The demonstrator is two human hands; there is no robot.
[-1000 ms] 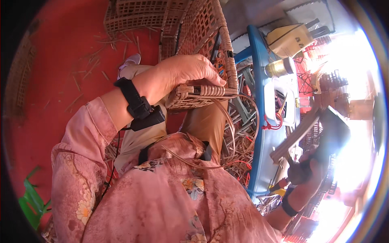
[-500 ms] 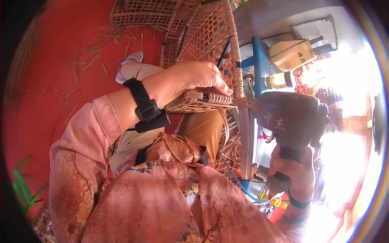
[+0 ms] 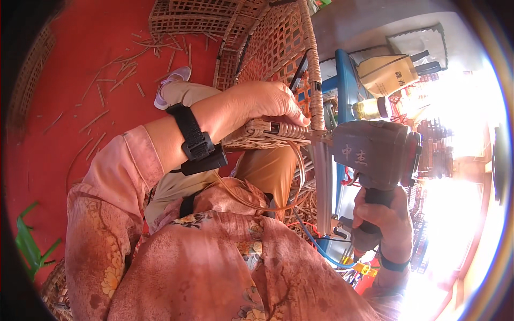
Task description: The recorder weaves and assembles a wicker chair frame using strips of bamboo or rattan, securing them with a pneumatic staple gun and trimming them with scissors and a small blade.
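Observation:
My right hand (image 3: 388, 216) is wrapped round the handle of a grey staple gun (image 3: 372, 152). Its long metal magazine (image 3: 324, 187) runs down beside my lap, and its nose meets the woven end of a wicker arm (image 3: 278, 130) near the upright post. On that woven end lies my left hand (image 3: 276, 104), closed over it with the thumb along its top; the other fingertips are hidden underneath. Loose flat strands (image 3: 300, 176) of cane hang from the arm toward my lap.
The tall wicker back (image 3: 273, 48) rises ahead. To the right stand a blue frame (image 3: 345, 85), a lidded jar (image 3: 369, 108) and a paper bag (image 3: 386, 74). A blue air hose (image 3: 321, 250) passes below the gun. Cane offcuts (image 3: 124, 75) litter the red floor (image 3: 69, 107).
The staple gun and my right hand have shifted slightly left, the gun's nose now closer to the woven end. A loose strand has swung lower across my lap. My left hand keeps its hold.

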